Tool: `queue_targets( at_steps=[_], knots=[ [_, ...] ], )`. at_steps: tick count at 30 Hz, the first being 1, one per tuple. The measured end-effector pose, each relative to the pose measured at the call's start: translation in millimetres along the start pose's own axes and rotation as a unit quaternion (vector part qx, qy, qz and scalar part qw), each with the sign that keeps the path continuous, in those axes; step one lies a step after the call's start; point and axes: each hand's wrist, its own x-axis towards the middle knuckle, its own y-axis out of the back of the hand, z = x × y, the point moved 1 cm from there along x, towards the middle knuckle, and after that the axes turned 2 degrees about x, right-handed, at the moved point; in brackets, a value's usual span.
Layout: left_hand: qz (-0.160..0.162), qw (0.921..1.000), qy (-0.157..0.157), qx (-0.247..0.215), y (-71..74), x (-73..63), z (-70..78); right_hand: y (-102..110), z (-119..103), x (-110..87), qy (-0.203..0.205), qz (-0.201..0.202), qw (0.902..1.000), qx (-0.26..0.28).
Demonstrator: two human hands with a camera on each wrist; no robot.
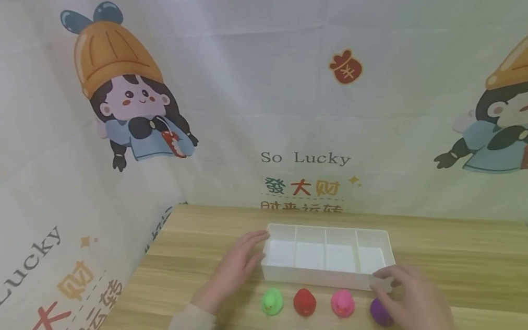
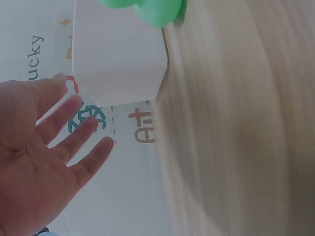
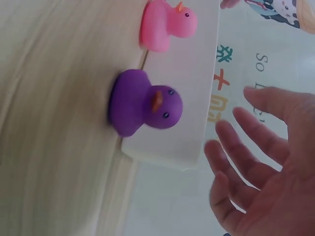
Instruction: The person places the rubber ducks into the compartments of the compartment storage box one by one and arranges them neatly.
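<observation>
The left hand (image 1: 237,259) is at the left end of the box (image 1: 315,277); its fingers are spread, hold nothing, and lie beside the end wall, though contact cannot be confirmed. The step in hand appears to be steadying or squaring the box, which has four compartments in a row. Apply light, equal pressure low on both ends, since a one-sided push would probably turn it. In front of the box, left to right, stand the green duck (image 1: 272,302), red duck (image 1: 305,302), pink duck (image 1: 343,303) and purple duck (image 1: 380,311); avoid drawing the box forward, as its front wall could topple them. The right hand (image 1: 417,299) is at the box's right end, fingers parted and slightly bent, holding nothing; the pictures do not settle whether they touch it. Its thumb extends past the front right corner, near the purple duck; keep thumb and palm raised to leave that duck undisturbed.
</observation>
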Motion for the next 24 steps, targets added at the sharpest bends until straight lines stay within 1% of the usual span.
queue_targets(
  at_steps=[4, 10, 14, 18, 24],
  knots=[
    [0.003, 0.9999, -0.009, 0.005, -0.2, 0.5, 0.2, -1, 5, -5.6, -0.040, -0.051, 0.9978, 0.011],
    [0.000, 1.0000, -0.004, 0.005, -1.5, -1.1, -3.8, -2, 8, -11.7, -0.056, -0.091, 0.9942, 0.013],
    [-0.012, 0.9999, 0.006, 0.003, -0.9, -2.2, -7.2, -3, 10, -12.7, -0.064, -0.118, 0.9909, 0.008],
    [-0.024, 0.9996, 0.012, 0.003, -0.8, -1.6, -11.3, -5, 14, -13.6, -0.069, -0.135, 0.9884, 0.011],
    [-0.031, 0.9995, 0.003, 0.003, 0.4, 2.0, -17.6, -6, 17, -15.8, -0.061, -0.142, 0.9876, 0.028]
  ],
)
